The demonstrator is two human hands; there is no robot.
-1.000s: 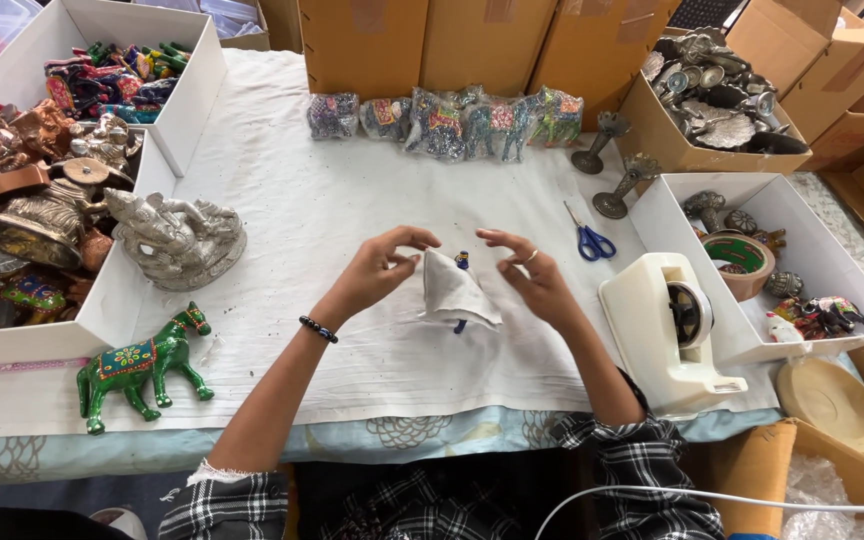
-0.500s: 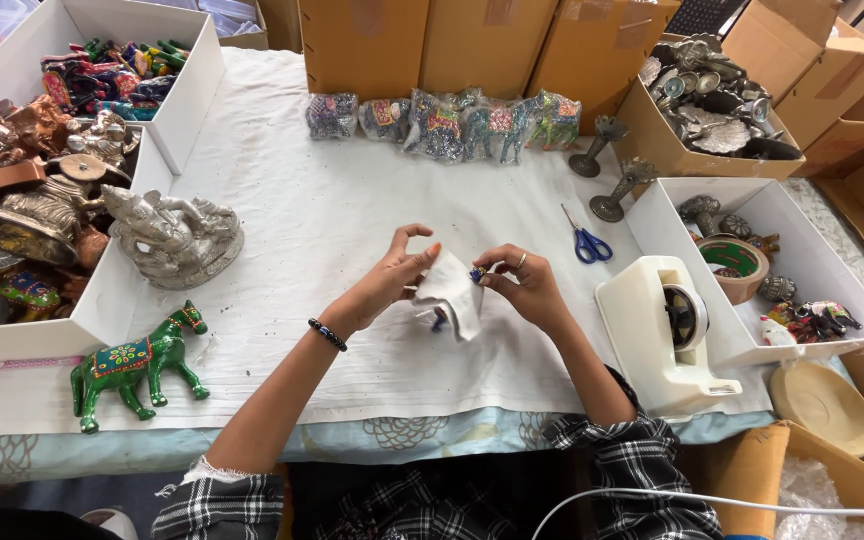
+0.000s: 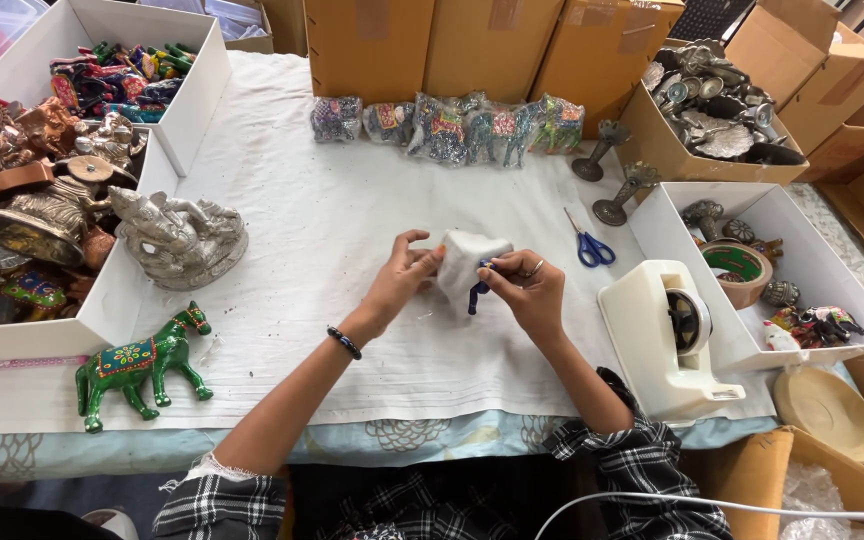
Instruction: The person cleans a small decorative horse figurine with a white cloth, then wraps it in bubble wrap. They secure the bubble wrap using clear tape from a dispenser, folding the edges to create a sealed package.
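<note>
Both hands have drawn in close now: a second ago the white wrapping (image 3: 464, 262) was spread in a loose cone between them, and here it is bunched tight around a small blue figurine (image 3: 479, 292), only a blue leg or two poking out below. The left hand (image 3: 404, 278) has its fingers (image 3: 430, 256) grasping the wrap's left side; the right hand (image 3: 530, 290), ring on one finger, has its fingers (image 3: 504, 270) pinching the wrap's right edge. The bundle sits between the two hands, just above the counter (image 3: 352, 330); whether it touches the cloth, I cannot tell. Most of the figurine is hidden inside the wrapping, so its shape is hard to make out.

Just right of the right hand's fingers stands a cream tape dispenser (image 3: 674, 335), unmoved. Beyond those fingers lie blue-handled scissors (image 3: 588, 244). Well left of the left hand's fingers stands a green horse figurine (image 3: 140, 364), and farther on a silver statue (image 3: 178, 238). Farthest off, beyond both hands, a row of wrapped figurines (image 3: 449, 126) lines the cardboard boxes (image 3: 482, 45), their details blurred under plastic.
</note>
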